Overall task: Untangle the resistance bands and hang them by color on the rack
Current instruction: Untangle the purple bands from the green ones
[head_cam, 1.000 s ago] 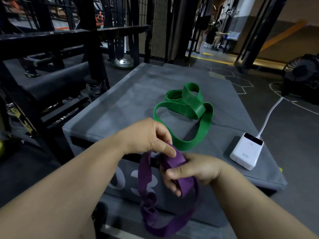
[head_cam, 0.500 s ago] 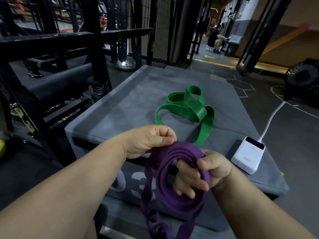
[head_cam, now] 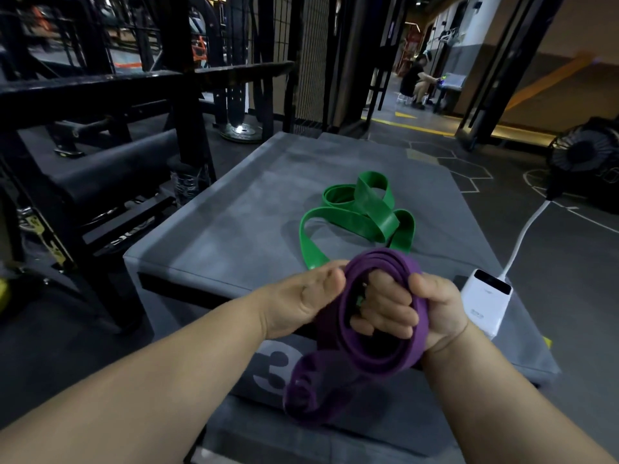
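A purple resistance band [head_cam: 375,360] is coiled in several loops around my right hand [head_cam: 412,309], whose fingers curl through the coil and grip it. My left hand [head_cam: 301,299] holds the coil's left side between thumb and fingers. A loose purple tail hangs below the coil in front of the box. A green resistance band [head_cam: 361,216], folded over itself, lies on the grey padded box [head_cam: 234,229] just beyond my hands.
A white power bank [head_cam: 485,301] with a white cable sits on the box's right edge. A black metal rack [head_cam: 100,95] stands to the left. A black fan [head_cam: 586,155] is on the floor at right. A person sits far back.
More of the purple band has been wound around my right hand, so the coil is thicker and the hanging tail shorter. Both hands have risen slightly toward the green band.
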Motion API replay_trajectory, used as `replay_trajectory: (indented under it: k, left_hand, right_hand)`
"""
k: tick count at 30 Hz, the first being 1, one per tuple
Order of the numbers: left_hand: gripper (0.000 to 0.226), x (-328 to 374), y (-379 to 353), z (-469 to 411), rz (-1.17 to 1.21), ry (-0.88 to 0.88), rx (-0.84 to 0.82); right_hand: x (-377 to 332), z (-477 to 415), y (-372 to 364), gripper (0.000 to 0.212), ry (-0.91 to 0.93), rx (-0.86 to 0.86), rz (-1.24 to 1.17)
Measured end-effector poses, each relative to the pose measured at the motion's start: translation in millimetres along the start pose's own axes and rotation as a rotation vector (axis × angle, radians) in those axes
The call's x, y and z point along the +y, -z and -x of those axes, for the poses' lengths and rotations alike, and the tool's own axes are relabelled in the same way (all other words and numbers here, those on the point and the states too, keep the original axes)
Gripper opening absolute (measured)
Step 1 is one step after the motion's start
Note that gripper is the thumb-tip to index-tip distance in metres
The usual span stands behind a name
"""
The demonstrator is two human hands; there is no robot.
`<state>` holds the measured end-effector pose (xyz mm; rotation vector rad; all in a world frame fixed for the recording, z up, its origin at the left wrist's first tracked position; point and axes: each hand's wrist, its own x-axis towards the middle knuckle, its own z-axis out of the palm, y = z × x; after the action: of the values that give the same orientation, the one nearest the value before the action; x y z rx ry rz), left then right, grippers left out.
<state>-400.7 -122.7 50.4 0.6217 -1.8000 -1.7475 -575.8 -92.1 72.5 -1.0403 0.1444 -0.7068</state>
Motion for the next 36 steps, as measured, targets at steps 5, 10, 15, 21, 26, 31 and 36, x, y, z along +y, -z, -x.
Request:
replay_trajectory:
  k: [5, 10, 15, 21, 26, 31, 36]
  left_hand:
    - [0.045, 2.1, -6.5, -7.0, 0.298, -0.034, 0.004]
    - [0.081, 3.6, 0.4, -9.7, 0.32, -0.044, 0.126]
    - [0.083, 7.7, 4.5, -11.7, 0.313, -0.16, 0.219]
    - [0.083, -0.2, 6.7, -11.6, 0.288, -0.126, 0.227]
    - [0.098, -12.9, -4.1, -9.6, 0.109, 0.063, 0.269]
    - [0.113, -20.9, -12.8, -8.2, -0.015, 0.193, 0.174]
    - [0.055, -14.1, -19.4, -8.3, 0.14, 0.07, 0.102]
  right_hand:
    - [-3.4, 0.2, 4.0, 0.023, -0.007, 0.029, 0.027]
    - [-4.5, 4.8, 6.9, 0.035, 0.022, 0.195, 0.229]
    - [-3.7, 4.9, 7.4, 0.033, -0.005, 0.174, 0.142]
    - [0.3, -1.5, 0.5, 0.023, 0.093, -0.006, -0.044]
    - [-3.4, -7.8, -5.8, 0.025, 0.197, 0.056, -0.196]
    - [-22.1, -4.7, -9.1, 0.031, 0.307, 0.149, -0.236]
    - [-34.7, 3.8, -3.3, 0.044, 0.377, 0.144, -0.199]
